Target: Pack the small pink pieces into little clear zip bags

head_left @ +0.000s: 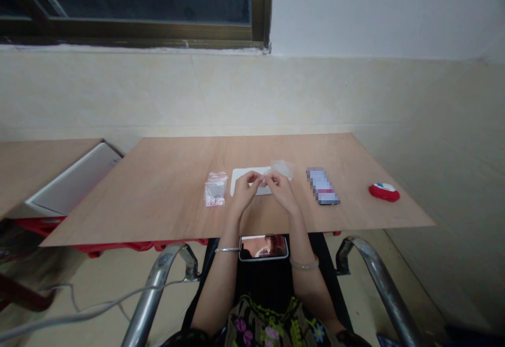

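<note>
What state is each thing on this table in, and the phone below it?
left hand: fingers pinched, over the white sheet
right hand: fingertips meeting the left hand's
white sheet: flat, partly under the hands
clear plastic bag: crumpled, behind the right hand
small bag of pink items: lying flat
smartphone: screen lit
blurred packet: lying flat, angled
red oval object: resting on the table

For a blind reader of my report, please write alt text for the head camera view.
A person's left hand and right hand meet at the fingertips over a white sheet on a wooden table. A small clear bag of pink items lies left, a clear film beyond the hands.
</note>
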`<state>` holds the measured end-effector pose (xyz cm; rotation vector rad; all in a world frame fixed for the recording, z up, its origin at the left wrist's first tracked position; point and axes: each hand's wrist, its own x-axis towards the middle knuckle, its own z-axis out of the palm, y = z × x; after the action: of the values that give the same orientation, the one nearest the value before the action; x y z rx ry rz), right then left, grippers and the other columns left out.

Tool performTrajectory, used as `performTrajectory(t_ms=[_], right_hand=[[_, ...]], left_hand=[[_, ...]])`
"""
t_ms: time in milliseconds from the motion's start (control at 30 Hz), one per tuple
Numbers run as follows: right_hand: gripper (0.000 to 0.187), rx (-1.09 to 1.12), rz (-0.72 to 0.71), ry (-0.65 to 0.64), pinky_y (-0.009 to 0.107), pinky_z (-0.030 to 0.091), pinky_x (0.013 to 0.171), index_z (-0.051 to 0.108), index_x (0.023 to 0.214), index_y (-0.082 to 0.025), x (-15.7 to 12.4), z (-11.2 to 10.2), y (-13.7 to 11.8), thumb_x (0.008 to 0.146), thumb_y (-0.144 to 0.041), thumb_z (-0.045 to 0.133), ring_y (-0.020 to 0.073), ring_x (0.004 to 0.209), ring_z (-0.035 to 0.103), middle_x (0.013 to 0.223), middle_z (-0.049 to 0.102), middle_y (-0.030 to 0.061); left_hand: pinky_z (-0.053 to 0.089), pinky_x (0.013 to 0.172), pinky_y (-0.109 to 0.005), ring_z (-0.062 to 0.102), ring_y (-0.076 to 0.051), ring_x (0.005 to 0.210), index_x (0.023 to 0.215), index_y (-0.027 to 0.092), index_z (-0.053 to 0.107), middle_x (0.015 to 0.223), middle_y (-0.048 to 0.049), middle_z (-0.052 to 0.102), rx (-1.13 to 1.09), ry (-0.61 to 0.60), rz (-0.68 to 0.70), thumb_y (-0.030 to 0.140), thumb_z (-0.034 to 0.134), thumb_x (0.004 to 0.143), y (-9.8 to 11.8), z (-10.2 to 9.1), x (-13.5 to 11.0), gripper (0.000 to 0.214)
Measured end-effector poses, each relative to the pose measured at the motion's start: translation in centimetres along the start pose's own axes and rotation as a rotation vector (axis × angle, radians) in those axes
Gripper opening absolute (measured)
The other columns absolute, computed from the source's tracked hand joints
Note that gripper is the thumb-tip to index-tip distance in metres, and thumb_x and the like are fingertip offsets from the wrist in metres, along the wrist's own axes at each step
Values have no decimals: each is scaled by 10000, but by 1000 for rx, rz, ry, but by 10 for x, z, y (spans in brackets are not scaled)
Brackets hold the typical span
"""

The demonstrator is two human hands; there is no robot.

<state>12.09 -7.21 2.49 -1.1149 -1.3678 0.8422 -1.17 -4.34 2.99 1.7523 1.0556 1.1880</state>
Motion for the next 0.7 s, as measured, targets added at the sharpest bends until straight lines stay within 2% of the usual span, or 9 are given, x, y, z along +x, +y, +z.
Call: performTrajectory(t_ms=[133, 200, 267, 333, 400, 467, 500, 567, 700], right_hand=[[245, -69, 17, 34, 254, 428, 680, 587, 663, -186, -1, 9, 0, 839, -324, 487, 150, 692, 580, 677, 617, 2], [235, -131, 18, 79, 266, 438, 705, 591, 668, -188, -2, 11, -1, 836, -324, 499, 154, 697, 577, 688, 624, 4], [195, -224, -19, 145, 299, 453, 781, 617, 735, -193, -2, 11, -1, 833, -333, 523, 177, 787, 592, 768, 647, 24], [183, -326, -89, 171, 359, 437, 906, 644, 923, -203, -3, 8, -2, 805, -327, 579, 219, 988, 582, 979, 660, 66], [429, -401, -150, 121, 417, 374, 1028, 588, 1168, -232, -3, 6, 0, 748, -291, 652, 256, 1214, 484, 1266, 565, 99], [639, -439, -184, 41, 441, 306, 1103, 494, 1313, -266, -3, 6, 4, 704, -237, 687, 265, 1347, 361, 1446, 416, 89], [682, -448, -195, 20, 442, 287, 1122, 468, 1341, -273, -2, 8, 7, 697, -211, 685, 260, 1373, 329, 1477, 379, 79], [686, -450, -213, 30, 434, 281, 1137, 454, 1357, -263, -1, 11, 12, 708, -172, 657, 241, 1379, 330, 1470, 399, 70], [635, -433, -228, 147, 420, 327, 1120, 450, 1356, -206, 2, 16, 18, 743, -163, 611, 223, 1333, 406, 1410, 479, 90]], left_hand=[[461, 716, -267, 612, -165, 758, 806, 184, 603, 787, -40, 656, 136, 205, 1, 251, 520, 860, -1, 4, -2, 119], [462, 730, -273, 618, -173, 787, 872, 194, 590, 822, -44, 656, 153, 262, 5, 266, 530, 862, -5, 3, -2, 95], [465, 729, -276, 623, -179, 791, 953, 207, 574, 829, -41, 656, 166, 285, 4, 280, 560, 850, -11, 1, -2, 127], [466, 723, -278, 622, -181, 780, 976, 214, 572, 822, -36, 653, 198, 269, 16, 271, 567, 843, -14, -3, -1, 145], [465, 728, -281, 615, -180, 768, 923, 209, 597, 812, -39, 650, 241, 233, 44, 236, 534, 851, -14, -5, 0, 100], [464, 736, -285, 607, -180, 768, 872, 197, 627, 815, -49, 656, 269, 185, 75, 171, 478, 848, -11, -6, 1, 153], [465, 746, -289, 606, -181, 778, 867, 191, 641, 828, -54, 663, 272, 162, 87, 136, 456, 836, -10, -7, 1, 196], [468, 786, -301, 608, -182, 824, 883, 180, 666, 882, -65, 677, 269, 120, 96, 82, 430, 805, -6, -6, 1, 267], [471, 833, -321, 602, -175, 864, 825, 167, 697, 884, -64, 676, 291, 33, 74, 27, 412, 760, -3, -7, 1, 324]])
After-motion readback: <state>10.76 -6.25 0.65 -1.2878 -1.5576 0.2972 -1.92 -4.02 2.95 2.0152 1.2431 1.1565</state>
